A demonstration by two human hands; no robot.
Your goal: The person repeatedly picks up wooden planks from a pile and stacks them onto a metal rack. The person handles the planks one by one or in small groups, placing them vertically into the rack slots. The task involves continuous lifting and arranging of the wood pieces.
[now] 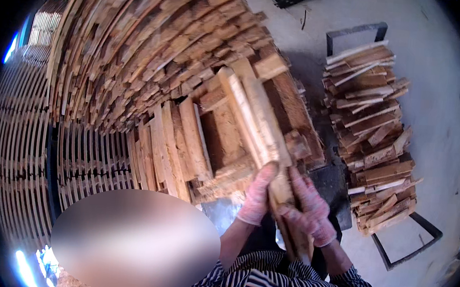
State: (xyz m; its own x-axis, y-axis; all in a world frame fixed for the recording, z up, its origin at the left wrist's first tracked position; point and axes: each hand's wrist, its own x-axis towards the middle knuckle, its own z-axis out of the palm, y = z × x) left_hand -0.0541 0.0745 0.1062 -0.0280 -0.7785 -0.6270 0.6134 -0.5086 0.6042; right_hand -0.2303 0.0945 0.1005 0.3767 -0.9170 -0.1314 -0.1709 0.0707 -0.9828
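Clock directions are taken from the hands, with 12 o'clock straight ahead. The boards (258,124), a narrow set laid side by side, run from 11 o'clock at the far end to 5 o'clock, close to the shirt (263,284). The left hand (256,196) is gripping their left side; the right hand (310,210) is closed on their right side. Both are gloved.

Handling: press the palms inward evenly so that the pieces do not slide lengthwise. Both hands sit toward the near end, so the far end will probably feel heavy; move the grip forward if it dips. Align the ends before releasing. Watch for splinters on the rough edges.

Clearance: the far end overlaps the low stack (169,139) in view; contact cannot be confirmed. The tall stack (156,53) rises at 10 to 11 o'clock, its uneven board ends liable to snag. At 2 o'clock lies the wood pile (375,159), with the rack (414,251) projecting beyond it toward 4 o'clock. Bare floor (440,105) offers swing room past the pile, at 2 o'clock.
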